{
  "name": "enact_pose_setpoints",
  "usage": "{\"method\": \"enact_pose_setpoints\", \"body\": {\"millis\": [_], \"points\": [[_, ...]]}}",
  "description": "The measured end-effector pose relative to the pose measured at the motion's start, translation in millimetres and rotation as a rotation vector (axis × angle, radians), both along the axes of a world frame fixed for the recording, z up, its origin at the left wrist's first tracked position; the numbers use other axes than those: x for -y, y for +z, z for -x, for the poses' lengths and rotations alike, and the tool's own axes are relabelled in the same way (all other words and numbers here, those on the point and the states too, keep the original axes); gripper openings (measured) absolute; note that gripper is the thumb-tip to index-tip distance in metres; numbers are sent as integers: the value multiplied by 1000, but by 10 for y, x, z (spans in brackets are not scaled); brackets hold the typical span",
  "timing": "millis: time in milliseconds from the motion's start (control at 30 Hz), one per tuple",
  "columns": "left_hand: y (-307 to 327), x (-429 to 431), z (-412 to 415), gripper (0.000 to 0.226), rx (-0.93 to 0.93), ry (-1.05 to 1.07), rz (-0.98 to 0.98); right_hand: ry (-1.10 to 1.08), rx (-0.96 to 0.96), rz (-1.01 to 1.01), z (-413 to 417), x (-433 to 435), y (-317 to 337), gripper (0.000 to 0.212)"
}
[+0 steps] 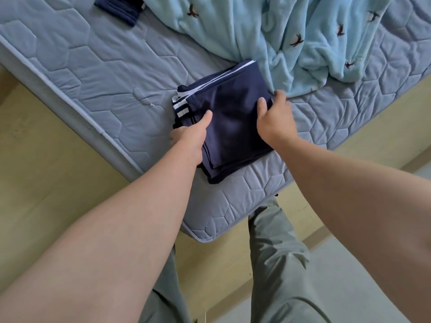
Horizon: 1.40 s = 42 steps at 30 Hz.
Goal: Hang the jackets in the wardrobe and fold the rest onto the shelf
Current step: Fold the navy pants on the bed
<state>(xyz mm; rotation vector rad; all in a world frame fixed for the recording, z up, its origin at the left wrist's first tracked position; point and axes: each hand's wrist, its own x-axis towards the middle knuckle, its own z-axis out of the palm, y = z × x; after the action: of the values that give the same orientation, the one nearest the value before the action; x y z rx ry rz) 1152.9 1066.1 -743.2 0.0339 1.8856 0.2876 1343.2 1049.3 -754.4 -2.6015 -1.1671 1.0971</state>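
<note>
Head-worn wide-angle view, looking steeply down, close over mattress [93, 73] corner

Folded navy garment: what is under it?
The garment lies on the mattress. The left hand reaches under its edge, thumb on top. The rest beneath is hidden.

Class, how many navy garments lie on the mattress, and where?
2. One folded navy garment with white stripes, held by left hand and right hand, near the blue quilted mattress corner; one navy cloth at the picture's top edge, cut off. The light-blue fleece blanket may hide more.
</note>
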Motion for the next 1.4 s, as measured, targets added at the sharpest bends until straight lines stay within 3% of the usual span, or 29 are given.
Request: {"method": "enact_pose_setpoints", "body": {"millis": [100,267,400,567,733,867,1000,1200,1400], "points": [[-42,6,83,88,100,-73,0,45,-82,119,-190,-76,-146,62],[45,82,307,65,274,-101,16,67,-127,104,-298,-89,-134,59],[415,91,390,61,236,-74,-98,57,-135,27,-216,-22,199,50],[1400,15,694,48,240,-116,-182,52,-137,-10,80,-61,1215,43],[2711,-187,1339,30,272,-129,-433,126,-132,-105,593,-311,2629,38],[3797,-327,2029,33,323,-150,-565,145,-103,-211,1225,-501,3759,49],[4710,-333,2754,35,318,-188,-670,218,-109,-289,1889,-554,4625,39],[5536,-91,3722,39,297,-166,-804,411,-118,-378,2800,-627,5443,28],[5913,812,4237,42,147,-31,-867,617,-199,-443,3465,-383,5874,39]]}}
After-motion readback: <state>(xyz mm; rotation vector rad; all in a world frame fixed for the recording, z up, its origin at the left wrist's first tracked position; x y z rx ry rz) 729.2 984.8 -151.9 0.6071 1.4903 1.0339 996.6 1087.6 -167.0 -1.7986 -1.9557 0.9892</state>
